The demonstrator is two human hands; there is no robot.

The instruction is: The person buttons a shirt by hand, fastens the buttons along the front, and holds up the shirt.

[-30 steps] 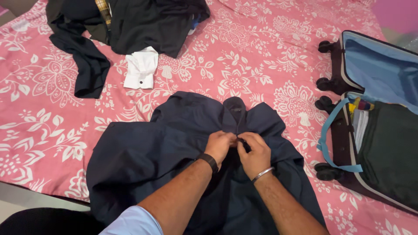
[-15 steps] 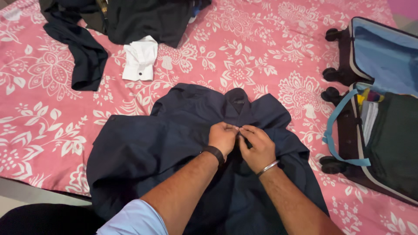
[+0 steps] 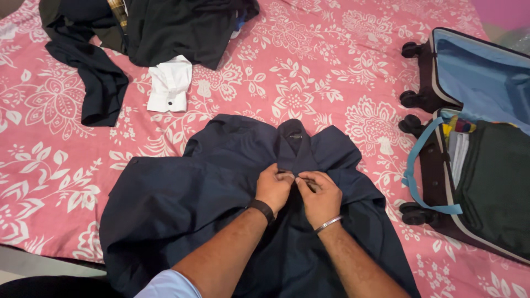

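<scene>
A bed fills almost everything I can see, covered with a pink sheet [image 3: 342, 66] printed with white flowers and leaves. At its near left edge a strip of pale floor [image 3: 33, 265] shows below the sheet. Far up on the left lies a heap of dark clothes [image 3: 165, 27], with one long dark piece trailing down from it and a bit of checked cloth peeking out at the top. Just below the heap rests a folded white shirt [image 3: 170, 84], its cuff turned toward me. On the right side of the bed an open suitcase [image 3: 475, 138] lies flat, wheels pointing inward; its lid has a light blue lining, a blue strap [image 3: 417, 165] loops over its edge, and the lower half is packed with dark clothing and some lighter pieces.

In the middle of the bed, close to the near edge, a dark navy shirt [image 3: 187, 193] is spread out front up, collar pointing away, sleeves rumpled to both sides.

Both bare forearms reach forward over the shirt and meet just below its collar. The left hand [image 3: 274, 187], with a black band on the wrist, is curled, fingers pinching the cloth at the front opening. The right hand [image 3: 319, 194], with a silver bangle on the wrist, is curled likewise, thumb and forefinger nipping the opposite edge. The two hands touch at the fingertips, knuckles up, wrists bent slightly inward.
</scene>
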